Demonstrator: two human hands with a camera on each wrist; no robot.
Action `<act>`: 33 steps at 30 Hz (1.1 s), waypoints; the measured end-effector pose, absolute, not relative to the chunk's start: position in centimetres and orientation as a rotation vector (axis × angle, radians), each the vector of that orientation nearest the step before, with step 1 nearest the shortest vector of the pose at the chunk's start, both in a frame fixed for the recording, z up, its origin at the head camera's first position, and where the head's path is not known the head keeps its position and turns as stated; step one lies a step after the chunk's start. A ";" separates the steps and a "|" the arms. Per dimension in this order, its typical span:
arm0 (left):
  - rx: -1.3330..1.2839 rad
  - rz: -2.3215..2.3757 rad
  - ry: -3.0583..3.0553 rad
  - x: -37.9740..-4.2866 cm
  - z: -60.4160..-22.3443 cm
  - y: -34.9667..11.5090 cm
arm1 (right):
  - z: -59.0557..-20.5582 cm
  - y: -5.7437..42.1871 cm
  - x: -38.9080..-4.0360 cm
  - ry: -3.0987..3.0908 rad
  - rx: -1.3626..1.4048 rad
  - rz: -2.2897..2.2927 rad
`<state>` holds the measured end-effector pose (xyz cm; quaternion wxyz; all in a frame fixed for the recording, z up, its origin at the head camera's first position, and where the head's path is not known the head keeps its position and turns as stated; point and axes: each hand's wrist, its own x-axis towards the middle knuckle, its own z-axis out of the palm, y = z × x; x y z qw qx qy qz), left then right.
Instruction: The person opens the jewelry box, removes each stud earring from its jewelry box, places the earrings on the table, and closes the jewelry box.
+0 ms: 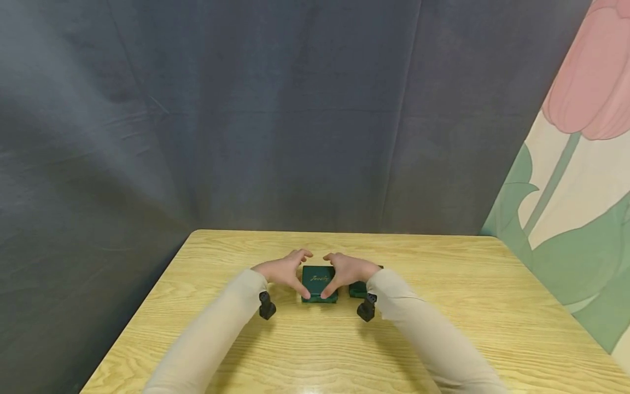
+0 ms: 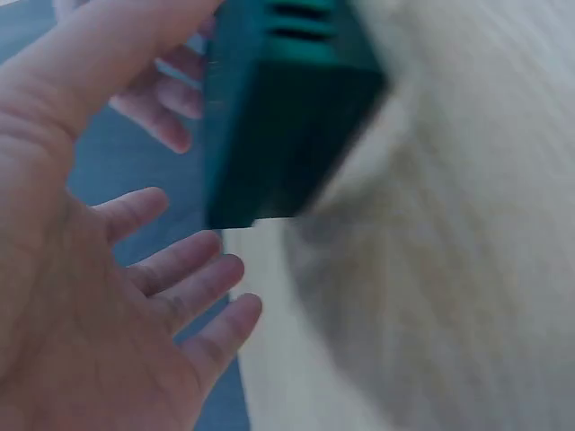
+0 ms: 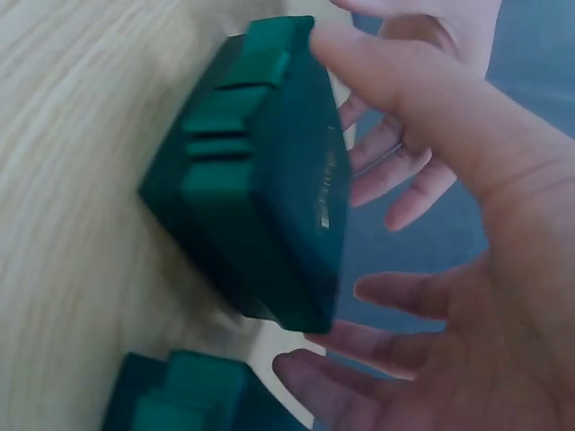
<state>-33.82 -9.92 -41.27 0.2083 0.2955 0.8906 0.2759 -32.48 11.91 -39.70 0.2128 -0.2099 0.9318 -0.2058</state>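
Observation:
A dark green jewelry box (image 1: 315, 272) with gold lettering on its lid sits on the wooden table, a green ribbon bow (image 3: 235, 121) along its front side. My left hand (image 1: 283, 270) is at its left and my right hand (image 1: 348, 269) at its right, thumbs near the front edge and fingers spread toward the back. In the left wrist view, the left fingers stand apart from the box (image 2: 278, 117). The right thumb hovers by the lid in the right wrist view; whether it touches is unclear. A second green box (image 1: 357, 289) is partly hidden behind my right hand and wrist.
The wooden table (image 1: 315, 339) ends at a dark grey curtain (image 1: 295, 120) along the back and left. A wall with painted tulips (image 1: 566, 219) borders the right side. Black wrist cameras (image 1: 267, 305) hang below both wrists.

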 end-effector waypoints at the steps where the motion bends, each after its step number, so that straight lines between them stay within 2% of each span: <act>1: 0.834 0.734 2.483 -33.7 -41.5 -9.9 | -39.8 11.8 -32.4 2.587 -0.574 -0.544; 13: 0.864 0.628 2.542 -33.1 -43.3 -9.3 | -41.2 11.4 -32.4 2.593 -0.574 -0.535; 21: 0.858 0.745 2.519 -33.4 -44.1 -9.0 | -41.3 11.5 -32.4 2.589 -0.583 -0.570; 33: 0.905 0.925 2.502 -31.1 -40.1 -8.3 | -36.2 13.3 -30.0 2.627 -0.680 -0.651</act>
